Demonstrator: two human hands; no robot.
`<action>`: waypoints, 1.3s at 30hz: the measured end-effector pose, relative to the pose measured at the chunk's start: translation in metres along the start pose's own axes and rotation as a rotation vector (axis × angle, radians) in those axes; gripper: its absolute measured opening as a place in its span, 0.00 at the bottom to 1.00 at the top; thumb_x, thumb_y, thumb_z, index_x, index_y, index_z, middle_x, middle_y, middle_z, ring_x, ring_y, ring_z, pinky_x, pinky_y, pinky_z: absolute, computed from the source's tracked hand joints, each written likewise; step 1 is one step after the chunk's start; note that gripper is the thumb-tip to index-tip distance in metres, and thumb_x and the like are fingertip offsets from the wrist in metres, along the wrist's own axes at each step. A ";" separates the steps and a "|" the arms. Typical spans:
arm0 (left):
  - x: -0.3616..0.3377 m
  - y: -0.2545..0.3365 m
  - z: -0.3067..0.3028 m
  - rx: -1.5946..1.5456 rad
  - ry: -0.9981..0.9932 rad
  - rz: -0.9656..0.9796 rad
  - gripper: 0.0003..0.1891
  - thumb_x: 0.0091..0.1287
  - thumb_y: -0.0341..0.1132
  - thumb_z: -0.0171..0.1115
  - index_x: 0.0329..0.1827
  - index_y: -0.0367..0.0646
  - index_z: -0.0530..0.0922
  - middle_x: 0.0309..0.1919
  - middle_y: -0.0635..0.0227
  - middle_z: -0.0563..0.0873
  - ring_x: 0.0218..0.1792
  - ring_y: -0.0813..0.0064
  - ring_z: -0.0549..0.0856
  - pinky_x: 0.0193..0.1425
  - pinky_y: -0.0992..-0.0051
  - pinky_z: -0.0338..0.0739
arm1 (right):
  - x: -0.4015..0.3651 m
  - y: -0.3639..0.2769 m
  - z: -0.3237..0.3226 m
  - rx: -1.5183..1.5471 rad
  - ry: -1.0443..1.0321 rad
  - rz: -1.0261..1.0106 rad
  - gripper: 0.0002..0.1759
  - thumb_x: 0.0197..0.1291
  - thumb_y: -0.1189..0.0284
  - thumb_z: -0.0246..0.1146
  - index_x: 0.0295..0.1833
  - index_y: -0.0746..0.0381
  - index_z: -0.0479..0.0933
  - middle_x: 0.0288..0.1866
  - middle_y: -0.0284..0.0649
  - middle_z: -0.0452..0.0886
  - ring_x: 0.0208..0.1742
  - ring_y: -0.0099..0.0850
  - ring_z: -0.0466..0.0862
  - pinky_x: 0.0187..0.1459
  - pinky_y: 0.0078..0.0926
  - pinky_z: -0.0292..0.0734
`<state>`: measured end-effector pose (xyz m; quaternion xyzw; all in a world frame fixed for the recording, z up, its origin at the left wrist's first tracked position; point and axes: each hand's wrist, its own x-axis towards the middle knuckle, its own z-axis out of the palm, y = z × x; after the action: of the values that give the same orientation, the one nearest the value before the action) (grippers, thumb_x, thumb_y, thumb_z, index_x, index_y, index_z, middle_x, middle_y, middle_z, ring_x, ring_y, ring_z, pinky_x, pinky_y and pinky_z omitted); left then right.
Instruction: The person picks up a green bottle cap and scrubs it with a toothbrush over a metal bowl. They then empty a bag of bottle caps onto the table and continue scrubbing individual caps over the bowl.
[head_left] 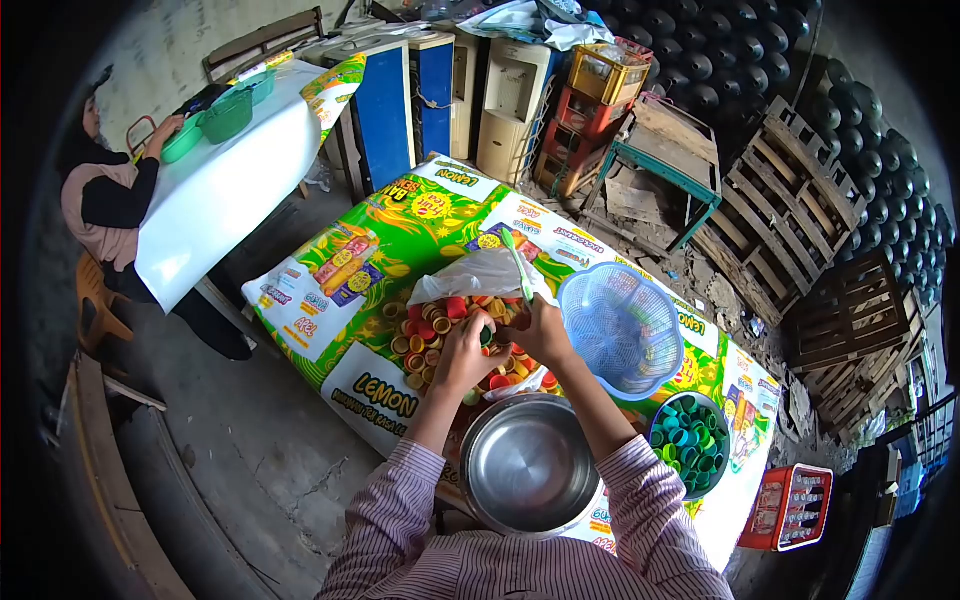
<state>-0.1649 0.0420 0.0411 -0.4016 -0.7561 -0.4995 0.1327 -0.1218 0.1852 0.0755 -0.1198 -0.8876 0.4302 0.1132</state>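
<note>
My left hand (462,352) is closed, thumb and fingers pinching a small dark green bottle cap (487,336). My right hand (541,332) is closed around a slim light-green tool (519,262), whose upper end points away from me; its lower end is hidden by the fingers. Both hands meet over a heap of red, yellow and orange bottle caps (414,345) spilling from a white plastic sack (470,277). Just in front of my body is a steel bowl (530,465) with nothing in it. Right of my right hand stands a pale blue plastic basket (620,330).
A round container of green and blue caps (688,445) sits on the right of the printed table cover (350,270). At the far left, a person (110,190) sits by a white table (240,150) with green baskets (228,115). A red crate (790,507), stacked crates (583,120) and wooden pallets (795,190) surround the table.
</note>
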 end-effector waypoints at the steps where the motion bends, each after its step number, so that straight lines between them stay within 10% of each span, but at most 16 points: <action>1: -0.002 0.001 0.000 -0.008 0.003 -0.001 0.20 0.42 0.30 0.71 0.33 0.40 0.66 0.28 0.61 0.77 0.32 0.58 0.80 0.35 0.65 0.74 | 0.002 0.003 0.002 -0.004 0.004 -0.009 0.25 0.32 0.69 0.74 0.33 0.71 0.68 0.25 0.46 0.79 0.27 0.37 0.81 0.30 0.30 0.74; 20: -0.132 -0.032 -0.072 0.337 0.189 -0.373 0.19 0.40 0.31 0.71 0.33 0.43 0.70 0.29 0.64 0.79 0.30 0.61 0.78 0.39 0.66 0.71 | 0.069 0.068 0.009 -0.653 -0.191 -0.485 0.18 0.48 0.72 0.58 0.45 0.68 0.69 0.33 0.53 0.76 0.38 0.49 0.77 0.41 0.41 0.72; 28: -0.164 -0.035 -0.049 0.321 0.248 -0.206 0.21 0.39 0.35 0.73 0.33 0.48 0.70 0.33 0.71 0.81 0.32 0.69 0.79 0.41 0.69 0.66 | 0.083 0.080 0.021 -0.697 -0.308 -0.489 0.14 0.47 0.71 0.57 0.40 0.65 0.69 0.34 0.49 0.77 0.39 0.46 0.78 0.41 0.40 0.72; 39: -0.166 -0.035 -0.052 0.312 0.232 -0.266 0.21 0.39 0.33 0.72 0.31 0.46 0.67 0.34 0.68 0.82 0.35 0.67 0.78 0.44 0.68 0.67 | 0.092 0.084 0.005 -0.407 -0.350 -0.316 0.37 0.32 0.71 0.68 0.51 0.67 0.60 0.36 0.50 0.78 0.41 0.49 0.78 0.41 0.38 0.73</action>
<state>-0.0943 -0.0876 -0.0574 -0.2130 -0.8500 -0.4326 0.2123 -0.2008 0.2609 0.0151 0.0756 -0.9691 0.2348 -0.0023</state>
